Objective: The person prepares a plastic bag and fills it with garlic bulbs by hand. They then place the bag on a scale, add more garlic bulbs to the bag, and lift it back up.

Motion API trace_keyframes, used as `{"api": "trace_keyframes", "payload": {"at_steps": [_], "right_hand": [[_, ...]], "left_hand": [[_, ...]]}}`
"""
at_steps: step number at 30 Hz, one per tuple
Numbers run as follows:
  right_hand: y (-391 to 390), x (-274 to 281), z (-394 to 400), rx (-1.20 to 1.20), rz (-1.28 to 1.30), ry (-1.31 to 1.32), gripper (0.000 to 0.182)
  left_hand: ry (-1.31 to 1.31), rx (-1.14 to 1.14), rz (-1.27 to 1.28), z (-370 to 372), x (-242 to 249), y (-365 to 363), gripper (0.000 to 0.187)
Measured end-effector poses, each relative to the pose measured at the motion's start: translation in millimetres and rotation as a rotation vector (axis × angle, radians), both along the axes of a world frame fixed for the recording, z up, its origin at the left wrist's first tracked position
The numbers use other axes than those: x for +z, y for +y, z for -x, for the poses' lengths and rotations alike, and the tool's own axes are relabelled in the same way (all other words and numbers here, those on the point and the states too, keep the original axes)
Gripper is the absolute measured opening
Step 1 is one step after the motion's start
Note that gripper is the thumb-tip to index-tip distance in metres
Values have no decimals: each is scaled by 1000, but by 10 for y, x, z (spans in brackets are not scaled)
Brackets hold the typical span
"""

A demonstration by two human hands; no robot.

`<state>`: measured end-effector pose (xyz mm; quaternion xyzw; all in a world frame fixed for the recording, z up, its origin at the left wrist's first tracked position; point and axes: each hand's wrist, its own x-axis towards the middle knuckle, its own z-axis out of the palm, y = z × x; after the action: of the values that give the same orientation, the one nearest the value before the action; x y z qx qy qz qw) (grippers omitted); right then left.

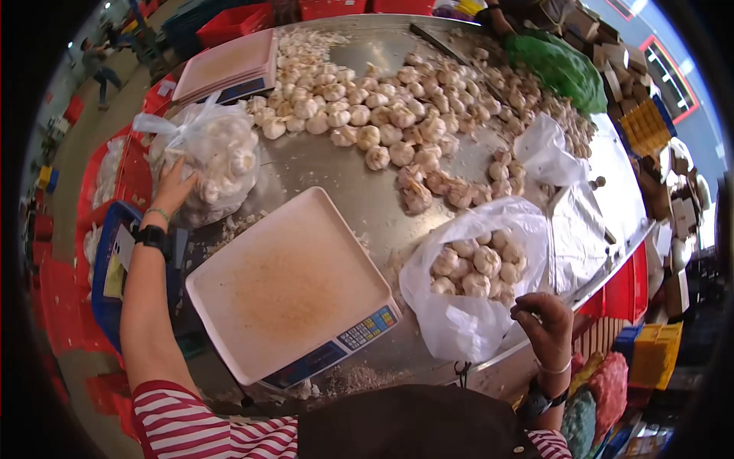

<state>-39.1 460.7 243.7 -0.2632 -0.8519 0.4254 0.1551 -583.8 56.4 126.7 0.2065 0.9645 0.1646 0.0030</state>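
My left hand [176,190] lies against the side of a knotted clear plastic bag [218,153] full of garlic bulbs, its fingers spread over the plastic. On the right, a second plastic bag [466,329] stands with its mouth wide, and garlic bulbs [482,264] show inside it. Beside the near right rim of that bag is my right hand [547,325], fingers curled toward the thumb in a pinch; whether anything is between the fingertips cannot be made out. Between the two bags sits a weighing scale [290,283] with a bare, dusty white pan.
Loose garlic bulbs [397,115] spread across the metal table [382,214]. Another scale [229,65] stands at the back left. A green net bag [558,69] lies at the far right, near a person's arm. Plastic sheets [577,229] cover the right edge. A blue crate [111,306] is at left.
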Motion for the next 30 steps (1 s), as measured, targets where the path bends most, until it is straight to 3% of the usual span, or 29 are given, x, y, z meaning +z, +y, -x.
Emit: {"api": "trace_keyframes", "payload": {"at_steps": [6, 10, 12, 14, 18, 20, 24, 25, 27, 28, 30], "right_hand": [[229, -63, -545, -137, 126, 129, 17], [303, -124, -705, -189, 145, 166, 17], [355, -156, -716, -123, -14, 174, 18], [418, -121, -690, -72, -50, 153, 19], [857, -186, -561, 81, -82, 96, 24], [1150, -282, -421, 165, -95, 101, 26], [1728, -505, -77, 389, -258, 118, 33], [1851, -549, -10, 471, -299, 135, 33], [2037, -580, 70, 602, -290, 143, 32], [2136, -571, 99, 621, -272, 158, 32], [2339, -544, 174, 800, -112, 36, 31]], "left_hand": [[157, -104, 149, -776, 558, 267, 59], [-338, -284, -606, -2161, 1203, 1082, 62], [-605, -433, -618, -2938, 1422, 1352, 75], [-686, -603, -529, -3567, 1543, 1585, 79], [-695, -623, -649, -4209, 1348, 2014, 90], [-748, -467, -427, -4354, 1344, 2214, 94], [-530, -392, -70, -4585, 1104, 2552, 54], [-520, -367, -56, -4660, 1079, 2605, 54], [-677, -169, -271, -4838, 1042, 2652, 38], [-670, -143, -259, -4935, 982, 2645, 38], [-397, -136, -748, -5158, 881, 2613, 32]]}}
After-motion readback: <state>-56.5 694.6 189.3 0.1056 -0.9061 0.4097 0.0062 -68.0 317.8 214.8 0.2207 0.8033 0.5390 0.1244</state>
